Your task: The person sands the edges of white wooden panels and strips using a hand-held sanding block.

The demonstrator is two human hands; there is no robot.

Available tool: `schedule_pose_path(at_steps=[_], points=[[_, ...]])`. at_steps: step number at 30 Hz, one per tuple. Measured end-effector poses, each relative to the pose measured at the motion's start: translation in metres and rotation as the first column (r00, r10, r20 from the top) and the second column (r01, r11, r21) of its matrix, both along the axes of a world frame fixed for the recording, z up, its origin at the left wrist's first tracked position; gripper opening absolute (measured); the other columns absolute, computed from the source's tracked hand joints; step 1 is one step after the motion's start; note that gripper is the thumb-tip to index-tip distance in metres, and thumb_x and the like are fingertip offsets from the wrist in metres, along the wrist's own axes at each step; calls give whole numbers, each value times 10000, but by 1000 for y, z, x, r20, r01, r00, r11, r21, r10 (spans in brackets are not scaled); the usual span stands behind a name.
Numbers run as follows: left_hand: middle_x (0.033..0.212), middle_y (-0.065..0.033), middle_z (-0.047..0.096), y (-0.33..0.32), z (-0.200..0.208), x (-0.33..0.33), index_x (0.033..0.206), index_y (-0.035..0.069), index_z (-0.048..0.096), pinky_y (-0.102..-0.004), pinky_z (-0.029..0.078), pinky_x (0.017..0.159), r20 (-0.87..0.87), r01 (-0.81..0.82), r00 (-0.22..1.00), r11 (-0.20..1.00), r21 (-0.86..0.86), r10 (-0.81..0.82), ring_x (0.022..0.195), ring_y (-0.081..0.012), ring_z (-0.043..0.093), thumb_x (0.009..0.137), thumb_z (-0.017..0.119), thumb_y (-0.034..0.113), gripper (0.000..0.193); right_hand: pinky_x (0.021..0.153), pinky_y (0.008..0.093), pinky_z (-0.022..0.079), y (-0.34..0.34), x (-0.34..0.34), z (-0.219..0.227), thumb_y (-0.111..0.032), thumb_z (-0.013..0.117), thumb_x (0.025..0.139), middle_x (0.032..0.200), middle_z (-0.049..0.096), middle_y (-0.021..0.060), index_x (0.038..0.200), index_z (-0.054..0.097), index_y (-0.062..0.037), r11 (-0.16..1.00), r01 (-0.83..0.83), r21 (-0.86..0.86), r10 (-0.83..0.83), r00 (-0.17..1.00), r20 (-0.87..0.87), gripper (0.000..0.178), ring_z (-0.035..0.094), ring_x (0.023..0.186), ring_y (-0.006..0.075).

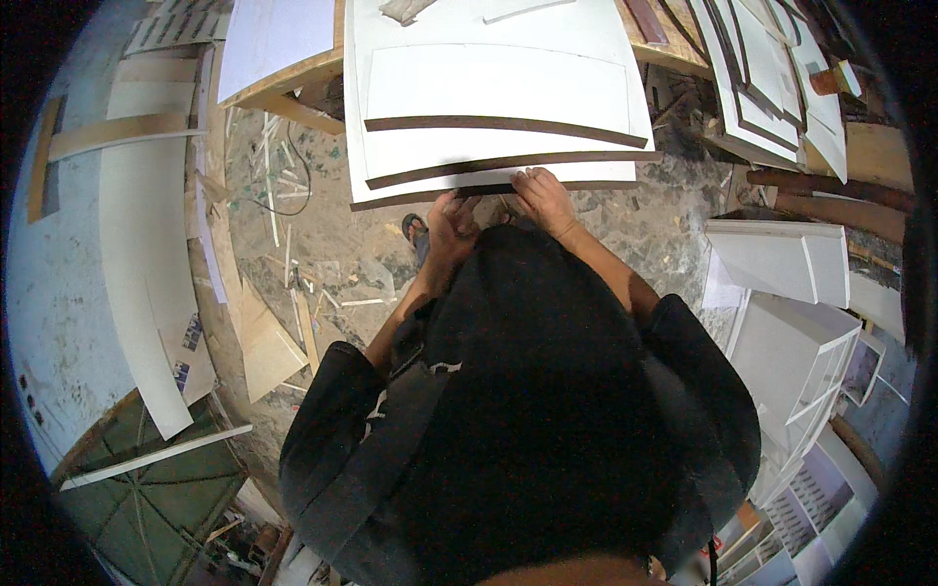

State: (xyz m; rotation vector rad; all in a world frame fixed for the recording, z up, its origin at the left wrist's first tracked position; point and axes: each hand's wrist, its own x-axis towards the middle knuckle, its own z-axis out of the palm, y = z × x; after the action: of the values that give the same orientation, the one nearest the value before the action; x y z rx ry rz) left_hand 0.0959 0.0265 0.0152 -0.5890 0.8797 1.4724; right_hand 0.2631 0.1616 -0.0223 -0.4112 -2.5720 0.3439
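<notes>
White boards with dark brown edges lie stacked on a workbench in front of me, the upper board (498, 83) set back from the lower board (410, 161). At the lower board's near edge runs a dark strip (486, 191), blackest between my hands. My left hand (452, 227) is closed at the strip's left part, its fingertips partly hidden. Farther right, my right hand (544, 202) curls its fingers over the same edge from above. Whether the strip is separate from the board cannot be made out.
More white panels (752, 78) lean in a stack at the right. Below them stand white cabinet-like boxes (782, 259). Wood offcuts (278, 176) litter the floor at left, beside long boards (147, 225). A sandalled foot (415, 230) shows under the bench edge.
</notes>
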Motion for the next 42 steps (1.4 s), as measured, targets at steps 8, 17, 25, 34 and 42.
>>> schedule_pose_path(at_steps=[8,17,25,34,42], points=[[1066,-99,605,-24,-64,3,1048,84,536,-239,390,497,-825,371,554,920,126,-110,531,-86,425,864,542,181,208,837,377,494,9,2,-26,-70,716,662,1006,584,65,1025,627,-65,997,-38,63,42,997,-62,374,573,890,257],[1143,-115,584,-14,-9,0,1130,26,552,-393,430,872,-68,89,995,986,143,-80,1041,-264,524,892,501,326,386,820,388,496,-10,21,19,-114,708,728,1017,612,73,1041,626,-72,971,203,-129,-210,977,-46,326,590,899,266],[1048,-229,617,-19,-19,-30,1097,-132,502,-361,535,787,-136,68,988,997,-34,-72,906,-296,630,906,492,254,431,863,358,476,-31,62,-10,-200,592,893,994,613,116,1028,570,15,-364,-67,-929,-733,636,241,255,591,978,211],[854,-200,653,-1,-21,-29,825,-6,465,-236,531,482,-100,-143,987,975,-171,127,580,-211,627,888,393,101,143,925,362,445,-23,32,-7,-196,548,910,1031,611,130,1086,541,15,-472,-295,-831,-723,669,173,275,585,990,245],[592,-41,539,1,-11,-31,754,15,547,-200,298,350,-141,59,986,984,-170,-83,398,-86,402,863,569,308,314,834,359,510,-19,28,4,-217,634,871,970,617,121,1053,557,15,-536,-186,-824,-734,584,346,305,605,904,246]])
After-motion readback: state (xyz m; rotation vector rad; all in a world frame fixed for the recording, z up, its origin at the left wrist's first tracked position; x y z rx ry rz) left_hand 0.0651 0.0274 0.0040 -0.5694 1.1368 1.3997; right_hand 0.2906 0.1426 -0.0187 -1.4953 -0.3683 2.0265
